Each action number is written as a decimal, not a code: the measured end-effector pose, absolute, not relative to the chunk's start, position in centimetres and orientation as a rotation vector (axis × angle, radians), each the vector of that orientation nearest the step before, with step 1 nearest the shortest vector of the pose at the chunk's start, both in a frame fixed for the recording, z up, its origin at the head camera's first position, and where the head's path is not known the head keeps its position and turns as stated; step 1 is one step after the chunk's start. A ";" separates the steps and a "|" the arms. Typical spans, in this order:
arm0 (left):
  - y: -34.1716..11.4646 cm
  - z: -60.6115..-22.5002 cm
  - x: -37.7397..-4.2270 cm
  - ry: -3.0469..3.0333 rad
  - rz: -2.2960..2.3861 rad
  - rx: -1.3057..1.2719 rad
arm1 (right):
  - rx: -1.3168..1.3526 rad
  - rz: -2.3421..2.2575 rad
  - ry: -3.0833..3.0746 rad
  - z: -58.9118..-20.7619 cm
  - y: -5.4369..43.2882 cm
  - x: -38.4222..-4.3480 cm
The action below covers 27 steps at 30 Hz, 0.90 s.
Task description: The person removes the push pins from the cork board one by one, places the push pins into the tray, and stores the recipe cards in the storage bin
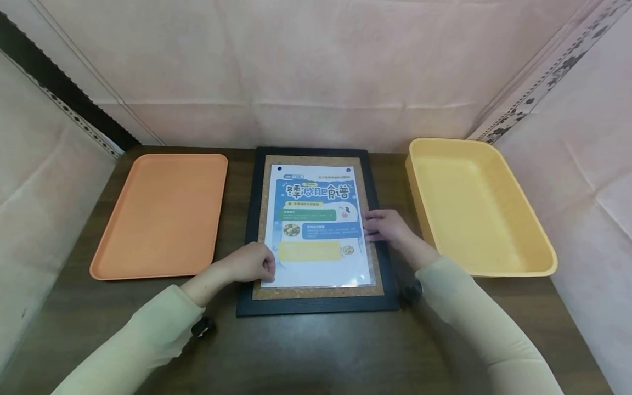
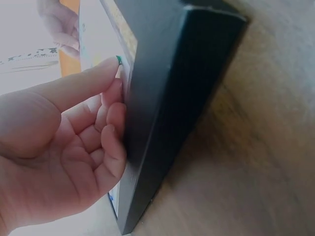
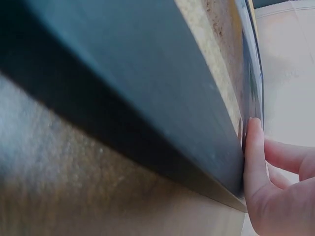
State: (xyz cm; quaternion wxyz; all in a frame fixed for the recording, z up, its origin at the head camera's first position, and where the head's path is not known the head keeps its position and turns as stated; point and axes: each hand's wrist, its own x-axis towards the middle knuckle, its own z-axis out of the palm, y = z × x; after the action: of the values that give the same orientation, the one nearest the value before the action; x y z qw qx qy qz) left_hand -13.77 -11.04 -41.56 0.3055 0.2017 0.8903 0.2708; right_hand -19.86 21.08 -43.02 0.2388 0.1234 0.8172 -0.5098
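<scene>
A laminated poster (image 1: 316, 274), printed in blue with green and yellow panels, lies on a cork board (image 1: 316, 293) with a black frame (image 1: 316, 307). Dark round pushpins (image 1: 279, 168) sit at its two top corners. At the poster's lower left corner my left hand (image 1: 254, 260) pinches a small green pushpin (image 2: 118, 59) between thumb and forefinger, mostly hidden by the fingertips. My right hand (image 1: 387, 226) rests its extended fingers on the poster's right edge, holding nothing; in the right wrist view its thumb (image 3: 254, 147) touches the board's side.
An orange tray (image 1: 165, 214) lies to the left of the board. On the right stands a deeper yellow bin (image 1: 474, 203). All of them are on a dark wooden table (image 1: 306, 351), with pale cloth walls (image 1: 316, 66) at the back and sides.
</scene>
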 end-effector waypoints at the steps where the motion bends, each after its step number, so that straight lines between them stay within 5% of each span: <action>1: -11.0 -41.4 -13.8 2.353 0.710 0.540 | 0.340 -1.395 2.241 -43.0 21.1 -19.9; 27: -10.5 -40.7 -12.6 2.406 0.643 0.516 | 0.346 -1.396 2.242 -42.9 21.0 -19.9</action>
State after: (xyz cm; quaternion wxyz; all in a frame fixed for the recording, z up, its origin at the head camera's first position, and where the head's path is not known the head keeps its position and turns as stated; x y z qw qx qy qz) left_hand -12.60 -10.51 -40.68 0.2946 0.1937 0.9040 0.2417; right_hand -19.93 21.02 -42.88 0.2368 0.1263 0.8178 -0.5092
